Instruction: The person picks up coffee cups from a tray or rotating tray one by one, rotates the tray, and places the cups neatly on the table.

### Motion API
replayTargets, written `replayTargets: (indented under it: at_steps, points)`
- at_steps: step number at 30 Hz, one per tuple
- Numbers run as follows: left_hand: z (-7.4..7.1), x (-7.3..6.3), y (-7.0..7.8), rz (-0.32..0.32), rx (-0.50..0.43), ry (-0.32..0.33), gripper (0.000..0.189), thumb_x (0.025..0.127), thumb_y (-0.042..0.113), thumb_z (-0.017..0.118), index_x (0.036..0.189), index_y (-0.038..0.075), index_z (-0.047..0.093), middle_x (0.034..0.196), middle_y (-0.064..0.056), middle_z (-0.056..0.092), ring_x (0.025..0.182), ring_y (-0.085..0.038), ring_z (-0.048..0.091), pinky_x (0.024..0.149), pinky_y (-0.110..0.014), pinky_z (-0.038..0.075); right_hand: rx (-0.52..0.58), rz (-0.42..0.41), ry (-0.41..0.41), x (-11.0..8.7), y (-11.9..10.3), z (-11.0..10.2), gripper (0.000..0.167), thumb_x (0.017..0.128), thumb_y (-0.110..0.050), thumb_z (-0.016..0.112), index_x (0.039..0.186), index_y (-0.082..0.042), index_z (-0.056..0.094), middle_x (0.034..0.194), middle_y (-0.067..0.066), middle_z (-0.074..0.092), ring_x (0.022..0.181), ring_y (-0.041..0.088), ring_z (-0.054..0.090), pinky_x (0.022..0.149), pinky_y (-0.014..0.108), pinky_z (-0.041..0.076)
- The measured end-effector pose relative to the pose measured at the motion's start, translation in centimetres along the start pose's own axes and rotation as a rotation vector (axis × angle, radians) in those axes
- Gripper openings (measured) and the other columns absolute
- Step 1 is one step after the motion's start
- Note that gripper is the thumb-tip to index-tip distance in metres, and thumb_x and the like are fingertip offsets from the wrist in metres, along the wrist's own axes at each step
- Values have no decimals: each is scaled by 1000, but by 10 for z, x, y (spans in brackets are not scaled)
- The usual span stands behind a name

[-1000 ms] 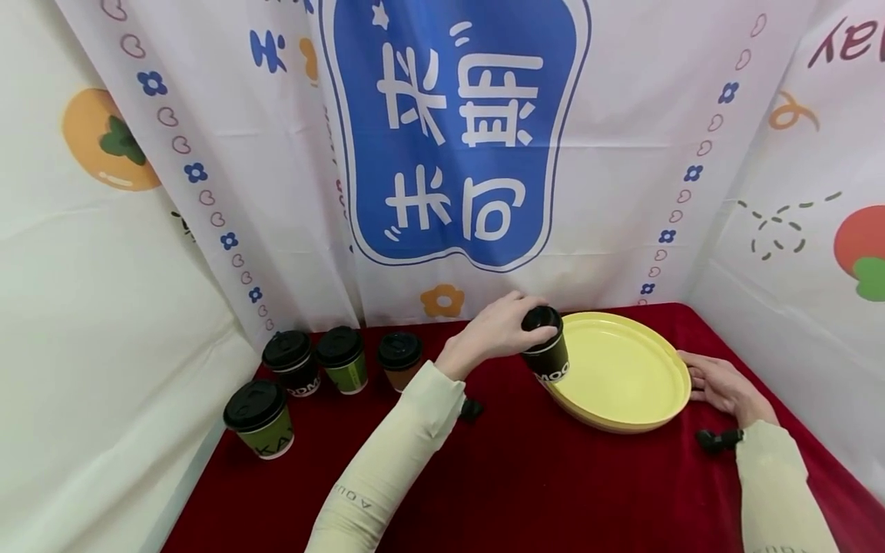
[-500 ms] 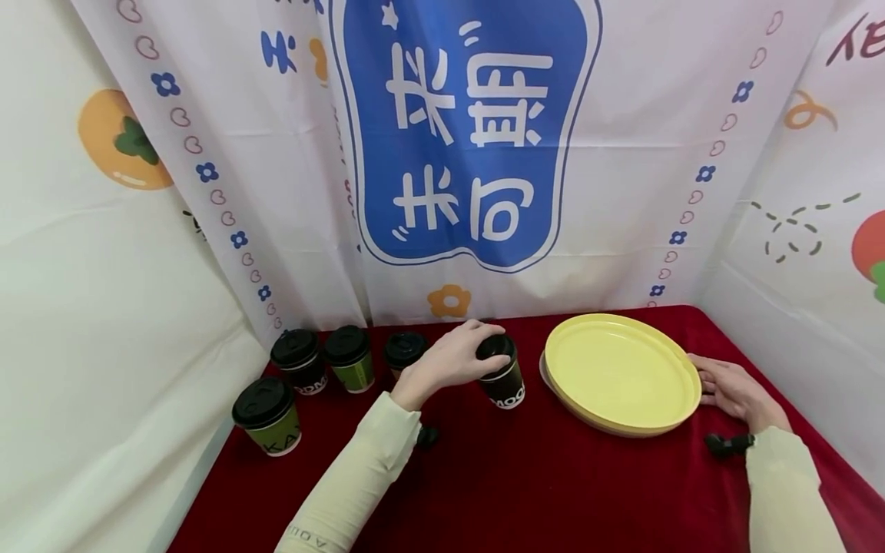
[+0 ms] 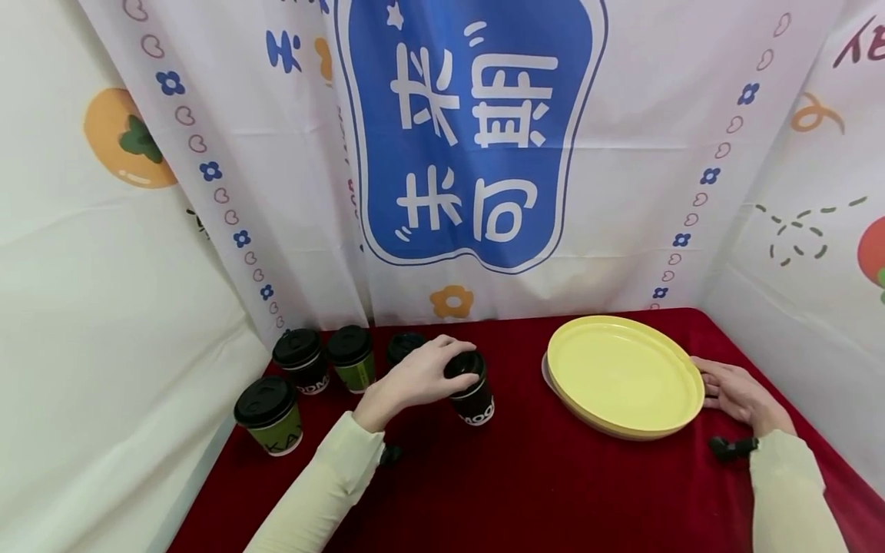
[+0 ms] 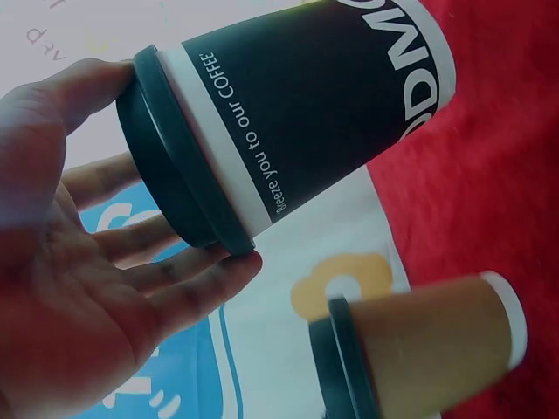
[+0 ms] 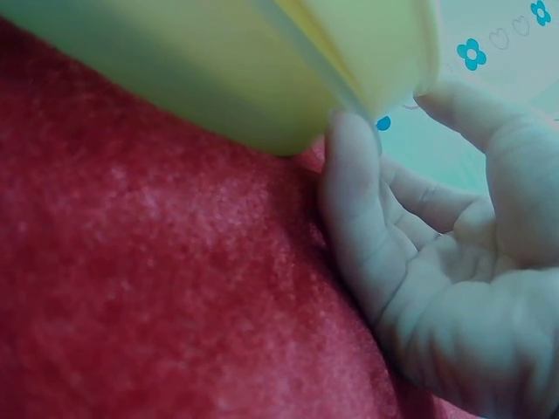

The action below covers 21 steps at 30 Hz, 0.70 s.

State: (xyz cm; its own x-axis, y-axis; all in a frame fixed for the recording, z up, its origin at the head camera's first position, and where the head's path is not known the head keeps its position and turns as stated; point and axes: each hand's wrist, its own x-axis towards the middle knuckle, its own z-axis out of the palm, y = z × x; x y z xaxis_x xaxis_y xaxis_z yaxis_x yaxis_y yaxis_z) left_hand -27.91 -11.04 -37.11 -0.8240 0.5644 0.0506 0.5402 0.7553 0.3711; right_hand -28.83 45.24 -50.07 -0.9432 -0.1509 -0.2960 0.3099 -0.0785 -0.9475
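My left hand (image 3: 425,372) holds a black paper coffee cup (image 3: 474,399) by its dark lid, fingers and thumb spread round the lid's edge in the left wrist view. I cannot tell whether the cup's base touches the cloth. A brown lidded cup (image 4: 428,349) stands close by, mostly behind the left hand in the head view. At the right, my right hand (image 3: 740,392) grips the edge of a round yellow plate (image 3: 625,376). Another rim shows beneath that plate at its left. In the right wrist view, digits touch the plate's edge (image 5: 384,52) from two sides.
At the left stand a black lidded cup (image 3: 309,376), a green lidded cup (image 3: 358,375) and a wider green cup (image 3: 278,434) nearer the front. A red cloth (image 3: 553,491) covers the table. Printed fabric (image 3: 622,192) walls in the back and sides.
My left hand has carried the black cup leftward, from beside the plate's left edge toward the brown cup. My right hand keeps its place at the plate. The head view has shifted slightly.
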Motion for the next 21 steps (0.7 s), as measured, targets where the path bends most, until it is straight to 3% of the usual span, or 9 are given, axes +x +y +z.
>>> replayTargets:
  at_steps: [6, 21]
  points:
    - [-3, -20, -22, -3, 14, 35, 53, 92, 47, 63, 138, 22, 56, 136, -7, 55, 120, -24, 57, 99, -43, 50, 5, -5, 10, 2, 3, 0, 28, 104, -31, 47, 100, -37, 74, 97, -10, 75, 88, 7, 72, 75, 35, 60]
    - [-19, -61, -72, -90, 24, 66, 55, 92, 47, 64, 138, 17, 57, 135, -11, 56, 119, -27, 59, 98, -49, 49, -13, -17, 15, -1, 0, 0, 27, 105, -31, 47, 100, -39, 73, 98, -12, 75, 89, 7, 72, 76, 34, 60]
